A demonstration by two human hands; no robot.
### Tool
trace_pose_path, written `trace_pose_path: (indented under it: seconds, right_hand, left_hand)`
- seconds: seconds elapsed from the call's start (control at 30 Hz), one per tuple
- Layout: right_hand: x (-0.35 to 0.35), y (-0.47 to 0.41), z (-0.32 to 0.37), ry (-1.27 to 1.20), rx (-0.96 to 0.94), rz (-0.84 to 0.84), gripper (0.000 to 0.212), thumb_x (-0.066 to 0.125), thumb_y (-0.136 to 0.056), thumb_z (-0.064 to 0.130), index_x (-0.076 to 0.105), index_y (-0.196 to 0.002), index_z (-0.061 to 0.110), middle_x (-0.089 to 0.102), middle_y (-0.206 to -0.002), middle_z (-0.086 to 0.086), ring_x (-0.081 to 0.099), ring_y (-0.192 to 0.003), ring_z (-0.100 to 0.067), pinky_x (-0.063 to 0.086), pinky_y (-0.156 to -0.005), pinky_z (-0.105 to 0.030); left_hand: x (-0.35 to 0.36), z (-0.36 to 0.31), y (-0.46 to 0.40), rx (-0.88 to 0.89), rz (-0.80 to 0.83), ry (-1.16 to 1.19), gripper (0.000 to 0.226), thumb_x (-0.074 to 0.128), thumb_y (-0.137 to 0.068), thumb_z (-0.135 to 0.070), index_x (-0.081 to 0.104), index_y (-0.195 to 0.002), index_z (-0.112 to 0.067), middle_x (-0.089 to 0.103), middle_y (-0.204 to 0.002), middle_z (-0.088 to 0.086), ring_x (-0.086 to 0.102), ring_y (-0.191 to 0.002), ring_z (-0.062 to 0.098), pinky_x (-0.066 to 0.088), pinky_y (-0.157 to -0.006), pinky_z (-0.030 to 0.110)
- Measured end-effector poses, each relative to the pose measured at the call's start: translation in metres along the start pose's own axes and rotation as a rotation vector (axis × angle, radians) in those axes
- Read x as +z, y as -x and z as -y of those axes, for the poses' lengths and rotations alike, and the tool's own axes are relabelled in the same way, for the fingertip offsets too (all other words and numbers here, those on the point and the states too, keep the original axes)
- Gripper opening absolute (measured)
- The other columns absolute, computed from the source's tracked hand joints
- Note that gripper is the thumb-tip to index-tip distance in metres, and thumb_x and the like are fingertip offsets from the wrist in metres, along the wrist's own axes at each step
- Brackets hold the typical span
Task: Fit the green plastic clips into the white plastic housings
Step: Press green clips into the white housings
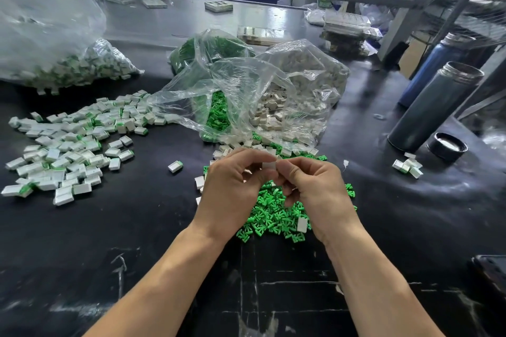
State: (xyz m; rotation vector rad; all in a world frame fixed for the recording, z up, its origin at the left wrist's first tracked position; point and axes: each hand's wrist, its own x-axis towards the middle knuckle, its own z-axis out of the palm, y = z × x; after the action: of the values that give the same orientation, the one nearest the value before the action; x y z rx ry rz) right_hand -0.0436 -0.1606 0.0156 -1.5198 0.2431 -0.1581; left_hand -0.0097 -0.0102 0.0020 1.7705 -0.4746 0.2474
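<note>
Item in my view: one small white rectangular housing (269, 165), pinched between my left hand (232, 186) and right hand (315, 189), above loose bright-green clips (271, 213) heaped on the black tabletop (137, 227).

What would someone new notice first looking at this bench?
Probably the two hands at centre, left hand and right hand, pinching one white housing between them above a bright heap of green clips. Next, the spread of finished white pieces on the left, and the clear bags of parts behind.
</note>
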Motion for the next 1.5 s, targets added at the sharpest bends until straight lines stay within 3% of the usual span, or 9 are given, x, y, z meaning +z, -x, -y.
trace_pose_path:
  seconds: [0.23,0.53,0.83,0.93,1.0,1.07,1.2,1.37,1.5]
  right_hand:
    - [0.006,0.0,-0.004,0.011,-0.084,-0.019,0.016,0.073,-0.094,0.018,0.075,-0.081,0.01,0.068,-0.065,-0.001,0.052,-0.05,-0.011,0.047,-0.043,-0.025]
    - [0.019,0.006,-0.005,0.018,0.026,0.066,0.071,0.037,-0.101,0.069,0.07,-0.072,0.013,0.059,-0.062,-0.014,0.047,-0.046,-0.019,0.032,-0.04,-0.025]
    - [0.034,0.007,-0.01,-0.066,0.035,-0.018,0.061,0.035,-0.109,0.053,0.074,-0.065,0.036,0.059,-0.054,0.008,0.052,-0.044,-0.007,0.035,-0.039,-0.018]
    - [0.038,0.001,-0.018,-0.071,0.03,-0.089,0.046,0.037,-0.096,0.061,0.079,-0.086,0.043,0.08,-0.085,-0.003,0.077,-0.08,-0.022,0.062,-0.066,-0.044]
    - [0.04,-0.001,-0.021,-0.076,0.015,-0.14,0.048,0.037,-0.091,0.064,0.079,-0.088,0.042,0.08,-0.093,-0.008,0.077,-0.093,-0.028,0.06,-0.089,-0.055]
    - [0.042,-0.003,-0.022,-0.062,0.01,-0.185,0.051,0.037,-0.086,0.068,0.079,-0.089,0.04,0.08,-0.095,-0.009,0.076,-0.097,-0.029,0.058,-0.094,-0.055]
    - [0.043,-0.005,-0.022,0.001,-0.006,-0.238,0.058,0.036,-0.091,0.057,0.079,-0.089,0.019,0.079,-0.094,-0.011,0.075,-0.097,-0.03,0.057,-0.094,-0.055]
    - [0.043,-0.003,-0.017,0.084,-0.063,-0.257,0.053,0.032,-0.094,0.051,0.078,-0.074,0.035,0.078,-0.079,0.007,0.074,-0.079,-0.007,0.059,-0.081,-0.038]
    - [0.045,-0.003,-0.013,0.105,-0.088,-0.257,0.055,0.032,-0.093,0.047,0.078,-0.071,0.029,0.078,-0.078,0.007,0.074,-0.078,-0.007,0.059,-0.079,-0.035]
  left_hand:
    - [-0.004,-0.004,-0.003,-0.16,0.017,0.253,0.019,0.074,-0.088,0.004,0.077,-0.101,-0.009,0.077,-0.082,-0.008,0.068,-0.072,-0.001,0.052,-0.069,0.013]
    - [-0.003,-0.003,-0.004,-0.17,0.058,0.183,0.015,0.077,-0.088,-0.009,0.075,-0.09,-0.024,0.074,-0.097,-0.007,0.069,-0.088,0.015,0.055,-0.081,0.025]
    - [0.005,-0.006,0.002,-0.176,0.115,0.244,0.009,0.074,-0.093,-0.013,0.075,-0.095,-0.022,0.076,-0.092,-0.005,0.072,-0.078,0.013,0.058,-0.064,0.025]
    - [0.008,-0.007,0.002,-0.171,0.119,0.265,0.007,0.075,-0.092,-0.017,0.075,-0.095,-0.024,0.076,-0.091,-0.003,0.074,-0.08,0.015,0.058,-0.065,0.027]
    - [0.01,-0.007,0.003,-0.175,0.113,0.297,0.006,0.076,-0.091,-0.018,0.075,-0.094,-0.023,0.077,-0.093,-0.001,0.075,-0.082,0.016,0.057,-0.067,0.025]
    - [0.01,-0.007,0.003,-0.179,0.103,0.316,0.007,0.076,-0.091,-0.016,0.076,-0.094,-0.022,0.077,-0.094,0.0,0.075,-0.084,0.017,0.057,-0.069,0.024]
    - [0.012,-0.007,0.004,-0.187,0.105,0.324,0.007,0.076,-0.092,-0.015,0.075,-0.095,-0.021,0.078,-0.093,0.0,0.076,-0.086,0.017,0.059,-0.073,0.024]
    - [0.012,-0.009,0.003,-0.218,0.084,0.354,0.006,0.077,-0.091,-0.015,0.076,-0.096,-0.018,0.078,-0.093,-0.001,0.076,-0.087,0.015,0.057,-0.073,0.02]
    - [0.011,-0.008,0.002,-0.23,0.072,0.36,0.006,0.077,-0.091,-0.018,0.077,-0.097,-0.019,0.079,-0.093,-0.002,0.076,-0.088,0.014,0.057,-0.074,0.02]
